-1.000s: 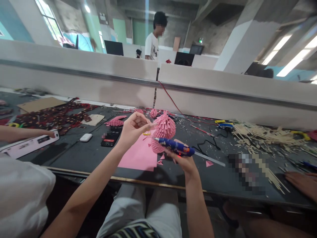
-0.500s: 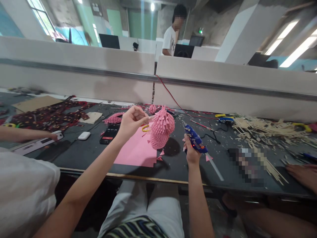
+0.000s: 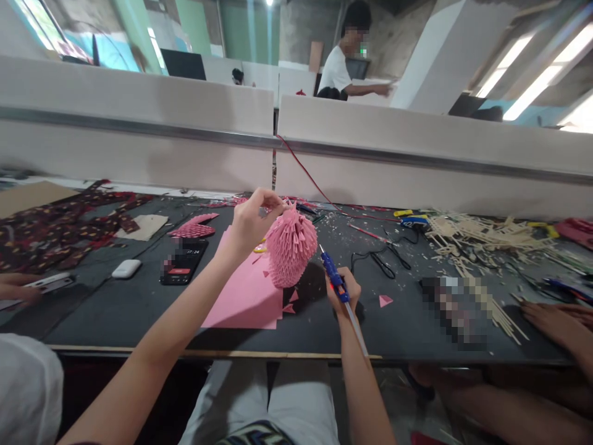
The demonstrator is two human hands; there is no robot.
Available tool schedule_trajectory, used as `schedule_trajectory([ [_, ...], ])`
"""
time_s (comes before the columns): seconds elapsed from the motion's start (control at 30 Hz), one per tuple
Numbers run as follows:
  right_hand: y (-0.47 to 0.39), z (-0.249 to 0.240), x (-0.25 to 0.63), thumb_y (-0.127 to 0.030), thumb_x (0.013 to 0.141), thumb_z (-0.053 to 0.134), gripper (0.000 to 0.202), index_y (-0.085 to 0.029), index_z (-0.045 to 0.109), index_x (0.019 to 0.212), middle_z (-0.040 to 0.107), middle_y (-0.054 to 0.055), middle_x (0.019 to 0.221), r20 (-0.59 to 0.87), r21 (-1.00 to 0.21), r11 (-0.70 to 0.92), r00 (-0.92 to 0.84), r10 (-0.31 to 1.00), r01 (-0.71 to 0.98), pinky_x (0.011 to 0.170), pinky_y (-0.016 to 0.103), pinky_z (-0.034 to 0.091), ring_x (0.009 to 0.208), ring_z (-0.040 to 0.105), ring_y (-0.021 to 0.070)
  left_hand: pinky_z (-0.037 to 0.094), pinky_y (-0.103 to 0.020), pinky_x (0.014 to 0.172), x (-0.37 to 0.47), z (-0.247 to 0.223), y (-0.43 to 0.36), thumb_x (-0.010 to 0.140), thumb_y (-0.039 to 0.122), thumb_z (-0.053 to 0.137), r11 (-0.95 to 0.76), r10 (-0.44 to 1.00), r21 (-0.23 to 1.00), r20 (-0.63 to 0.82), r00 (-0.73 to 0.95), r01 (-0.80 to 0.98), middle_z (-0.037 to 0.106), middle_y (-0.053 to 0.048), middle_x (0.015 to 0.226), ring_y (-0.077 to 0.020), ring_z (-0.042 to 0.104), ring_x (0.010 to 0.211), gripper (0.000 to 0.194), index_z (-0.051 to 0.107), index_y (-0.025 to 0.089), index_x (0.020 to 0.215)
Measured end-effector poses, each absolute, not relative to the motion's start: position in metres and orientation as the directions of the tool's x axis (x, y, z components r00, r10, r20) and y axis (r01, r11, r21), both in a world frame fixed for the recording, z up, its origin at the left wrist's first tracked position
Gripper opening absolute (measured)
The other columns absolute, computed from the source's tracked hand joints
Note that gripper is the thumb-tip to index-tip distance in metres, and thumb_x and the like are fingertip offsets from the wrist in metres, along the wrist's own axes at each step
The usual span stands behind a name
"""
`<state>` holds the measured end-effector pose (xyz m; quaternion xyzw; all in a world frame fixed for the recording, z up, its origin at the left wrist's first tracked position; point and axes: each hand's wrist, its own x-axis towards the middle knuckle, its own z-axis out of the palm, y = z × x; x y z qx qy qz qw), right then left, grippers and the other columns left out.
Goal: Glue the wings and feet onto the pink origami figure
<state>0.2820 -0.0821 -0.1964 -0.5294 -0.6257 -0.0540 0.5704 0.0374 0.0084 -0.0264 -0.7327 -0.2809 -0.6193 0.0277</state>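
With fingers and thumb pinched, my left hand (image 3: 254,216) grips the spiky top of a pink 3D origami piece (image 3: 291,247), built from many small folded paper triangles. Whether its base rests on the table or hangs just above it, I cannot tell. My right hand (image 3: 343,292) is wrapped round a blue hot glue gun (image 3: 334,275), its nozzle pointing toward the origami piece and apart from it. A clear glue stick (image 3: 356,330) sticks out of the gun's rear. Pink paper sheets (image 3: 245,309) lie under and left of the piece, with small folded triangles (image 3: 290,307) beside them.
A phone (image 3: 185,262), a white earbud case (image 3: 126,269) and a pink origami part (image 3: 193,227) lie at left. Thin wooden sticks (image 3: 472,241) and a black cord (image 3: 380,259) are at right. Another person's hand (image 3: 546,321) rests at the right edge. A partition (image 3: 208,161) stands behind.
My left hand has moved to the top of the origami piece. The glue gun has turned more upright and come closer to it. The view has shifted slightly; a person behind the partition has moved right.
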Motion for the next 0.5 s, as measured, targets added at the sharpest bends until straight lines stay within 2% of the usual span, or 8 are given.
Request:
schedule_trajectory([
  [0.27, -0.0803, -0.1998, 0.2836, -0.02, 0.082, 0.069, 0.016, -0.029, 0.055, 0.084, 0.063, 0.0, 0.069, 0.819, -0.455, 0.472, 0.146, 0.556, 0.755, 0.056, 0.027, 0.05, 0.055, 0.06, 0.0155, 0.054, -0.02, 0.068, 0.0386, -0.026, 0.0093, 0.09, 0.019, 0.072, -0.819, 0.3, 0.158, 0.937, 0.177, 0.551, 0.072, 0.002, 0.079, -0.0084, 0.068, 0.07, 0.011, 0.061, 0.018, 0.091],
  [0.37, -0.081, -0.198, 0.2822, -0.019, 0.082, 0.07, 0.017, -0.028, 0.055, 0.083, 0.062, -0.001, 0.068, 0.826, -0.447, 0.465, 0.152, 0.543, 0.764, 0.056, 0.026, 0.049, 0.054, 0.059, 0.0148, 0.053, -0.019, 0.069, 0.0372, -0.0229, 0.0077, 0.091, 0.02, 0.071, -0.814, 0.287, 0.106, 0.928, 0.237, 0.572, 0.073, 0.002, 0.081, -0.0091, 0.068, 0.072, 0.01, 0.061, 0.018, 0.093],
  [0.5, -0.0815, -0.1962, 0.2795, -0.018, 0.083, 0.068, 0.015, -0.024, 0.054, 0.081, 0.059, -0.003, 0.068, 0.819, -0.457, 0.437, 0.175, 0.547, 0.775, 0.058, 0.022, 0.048, 0.055, 0.057, 0.0117, 0.053, -0.019, 0.069, 0.0391, -0.0199, 0.0069, 0.094, 0.022, 0.069, -0.804, 0.314, 0.094, 0.905, 0.286, 0.587, 0.073, 0.002, 0.082, -0.0096, 0.069, 0.073, 0.009, 0.061, 0.018, 0.095],
])
